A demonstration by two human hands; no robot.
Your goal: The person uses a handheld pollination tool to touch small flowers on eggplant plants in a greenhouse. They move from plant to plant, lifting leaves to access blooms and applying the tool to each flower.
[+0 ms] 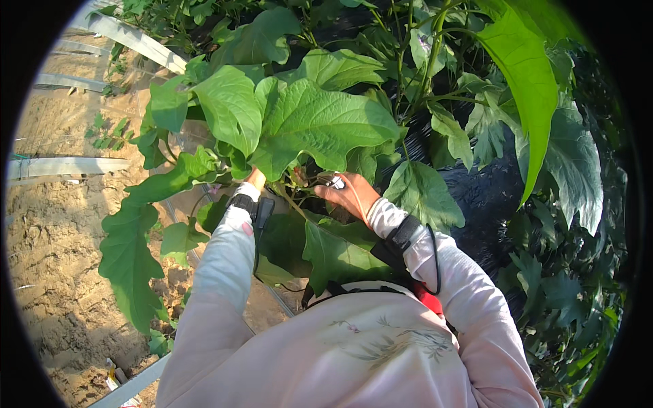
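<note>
A leafy eggplant plant point(326, 122) with broad lobed leaves stands in front of me. My left hand point(256, 178) reaches in among its stems under a large leaf, which hides the fingers, so its hold cannot be seen. To the right, my right hand point(352, 193) is curled at the plant's middle, beside the stems point(292, 196). A small silver-coloured metal tool point(335, 182) shows at its thumb and fingers; its working end is hidden among the foliage. An orange cord point(359, 201) runs over the back of this hand to the wrist.
Sandy soil point(66, 245) lies at left, crossed by pale flat strips point(66, 167). Black plastic mulch film point(474, 199) covers the ground at right, under more eggplant leaves point(574, 158). One bright leaf point(525, 86) hangs close to the view. Black cables point(436, 260) loop from my wristbands.
</note>
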